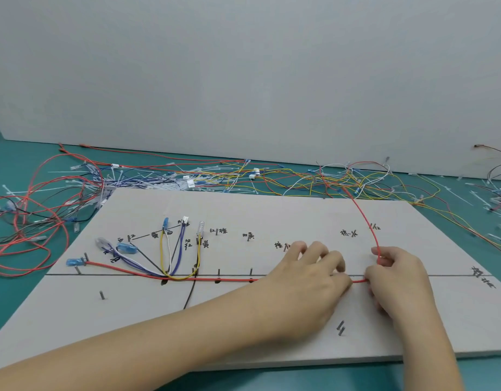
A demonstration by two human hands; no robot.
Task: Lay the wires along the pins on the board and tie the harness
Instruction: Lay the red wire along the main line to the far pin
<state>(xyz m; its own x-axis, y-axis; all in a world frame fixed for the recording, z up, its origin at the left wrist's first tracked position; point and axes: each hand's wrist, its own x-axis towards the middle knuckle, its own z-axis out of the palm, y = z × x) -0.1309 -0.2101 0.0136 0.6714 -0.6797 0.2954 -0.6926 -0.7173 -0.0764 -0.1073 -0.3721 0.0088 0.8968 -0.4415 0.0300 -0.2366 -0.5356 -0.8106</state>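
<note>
Board (271,210): pale sheet on a green table (15,162), with pins and handwritten marks.
Red wire (209,279): runs from a blue terminal (74,262) at the left along the drawn line, then bends up and far past the right hand.
Left hand (305,277): fingers curled over the wire on the line; whether they pinch it cannot be told.
Right hand (396,275): pinches the wire at its bend.
Loose wires (187,176): tangled beyond the board's far edge.

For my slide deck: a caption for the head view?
Both hands lay a red wire along the board's pins.
</note>
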